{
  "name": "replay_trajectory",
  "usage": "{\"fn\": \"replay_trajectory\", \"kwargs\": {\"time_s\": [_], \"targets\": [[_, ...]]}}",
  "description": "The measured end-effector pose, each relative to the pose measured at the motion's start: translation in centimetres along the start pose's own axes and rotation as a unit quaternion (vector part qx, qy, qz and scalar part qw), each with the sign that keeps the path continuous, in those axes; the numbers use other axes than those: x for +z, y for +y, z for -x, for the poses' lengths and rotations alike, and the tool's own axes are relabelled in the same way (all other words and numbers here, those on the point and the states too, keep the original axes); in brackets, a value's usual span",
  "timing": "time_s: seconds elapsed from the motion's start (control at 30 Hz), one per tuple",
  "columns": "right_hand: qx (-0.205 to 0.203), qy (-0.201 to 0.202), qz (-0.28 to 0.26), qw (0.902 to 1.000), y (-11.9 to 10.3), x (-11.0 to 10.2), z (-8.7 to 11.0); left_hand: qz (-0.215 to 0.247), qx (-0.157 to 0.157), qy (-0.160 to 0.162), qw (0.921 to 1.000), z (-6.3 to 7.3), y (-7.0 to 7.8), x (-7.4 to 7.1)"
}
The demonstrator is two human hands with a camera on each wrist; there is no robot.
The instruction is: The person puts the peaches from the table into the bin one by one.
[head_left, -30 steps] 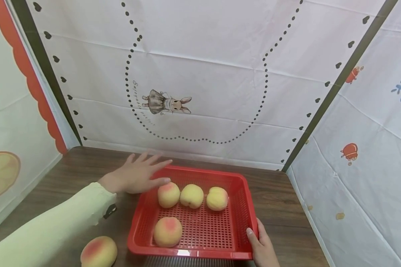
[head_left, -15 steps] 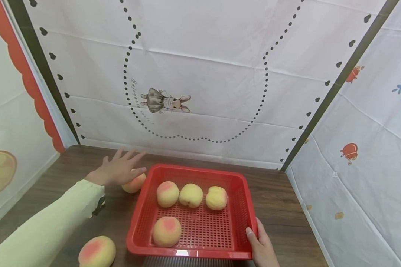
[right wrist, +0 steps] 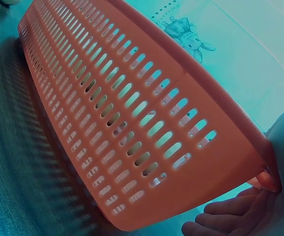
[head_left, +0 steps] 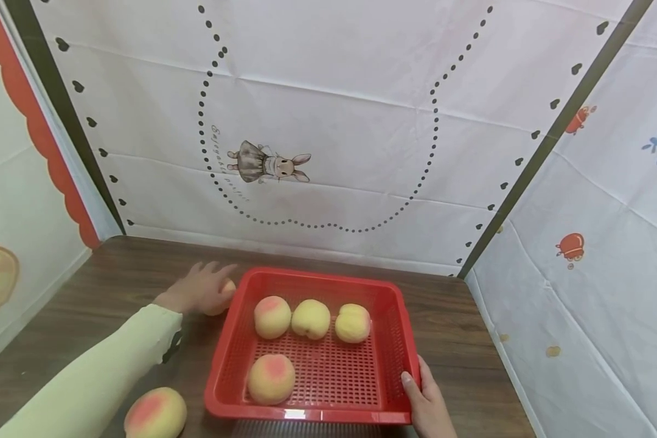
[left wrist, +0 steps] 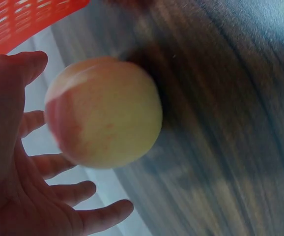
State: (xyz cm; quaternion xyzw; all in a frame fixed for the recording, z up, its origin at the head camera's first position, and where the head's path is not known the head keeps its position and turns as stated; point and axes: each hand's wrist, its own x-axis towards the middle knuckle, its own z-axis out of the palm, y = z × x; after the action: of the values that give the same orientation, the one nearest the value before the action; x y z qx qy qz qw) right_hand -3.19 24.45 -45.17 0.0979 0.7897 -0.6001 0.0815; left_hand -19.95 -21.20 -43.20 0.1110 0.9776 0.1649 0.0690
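My left hand (head_left: pixel 201 288) is at a peach (head_left: pixel 228 289) on the table, just left of the red basket. Its fingers (left wrist: pixel 105 216) are spread, with the yellow and pink peach (left wrist: pixel 107 115) in front of the palm. Whether the fingertips touch the fruit I cannot tell. With my right hand (head_left: pixel 430 401) I grip the right rim of the red plastic basket (head_left: pixel 317 416), thumb over the edge and fingers outside. Inside lie several peaches: a row of three, including the middle peach (head_left: pixel 311 319), and a peach (head_left: pixel 271 379) near the front left corner.
Another peach (head_left: pixel 156 413) lies on the wooden table (head_left: pixel 460 340), left of the basket near the front. A white printed cloth (head_left: pixel 328 140) hangs behind the table, with more cloth (head_left: pixel 597 292) along both sides.
My left hand has moved left from above the basket, then lowered over the peach beside it. The right hand keeps its grip on the basket. The head view has shifted slightly.
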Motion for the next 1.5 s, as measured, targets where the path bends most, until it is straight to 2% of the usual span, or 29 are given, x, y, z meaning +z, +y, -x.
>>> {"fn": "replay_trajectory", "kwargs": {"time_s": [0.17,0.3,0.5,0.67,0.93,1.07,1.3,1.5], "targets": [[0.0,0.0,-0.001,1.0,0.1,0.1,-0.1,0.021,-0.01,-0.019,0.9995,-0.1,0.0,0.7],[-0.009,-0.001,-0.008,0.9999,0.1,0.3,0.0,0.023,-0.009,-0.022,0.9994,-0.2,-0.4,1.3],[-0.006,0.0,-0.01,0.9999,0.3,0.2,0.0,0.017,0.01,0.007,0.9998,-1.0,-1.2,2.3],[0.001,-0.007,-0.014,0.9999,0.1,0.3,0.0,0.014,0.011,0.03,0.9994,-0.5,-1.7,2.0],[0.008,0.002,-0.002,1.0,-0.1,0.2,0.0,-0.015,0.039,0.058,0.9974,0.0,-0.9,-0.4],[0.02,0.002,0.002,0.9998,-0.1,0.1,0.0,-0.025,0.054,0.062,0.9963,0.5,-0.4,-1.8],[-0.002,-0.001,-0.005,1.0,0.1,0.2,0.1,-0.032,0.071,0.065,0.9948,1.0,0.4,-4.6],[0.0,-0.005,-0.008,1.0,0.0,0.2,0.1,-0.048,0.1,0.067,0.9916,1.3,1.1,-6.9]]}}
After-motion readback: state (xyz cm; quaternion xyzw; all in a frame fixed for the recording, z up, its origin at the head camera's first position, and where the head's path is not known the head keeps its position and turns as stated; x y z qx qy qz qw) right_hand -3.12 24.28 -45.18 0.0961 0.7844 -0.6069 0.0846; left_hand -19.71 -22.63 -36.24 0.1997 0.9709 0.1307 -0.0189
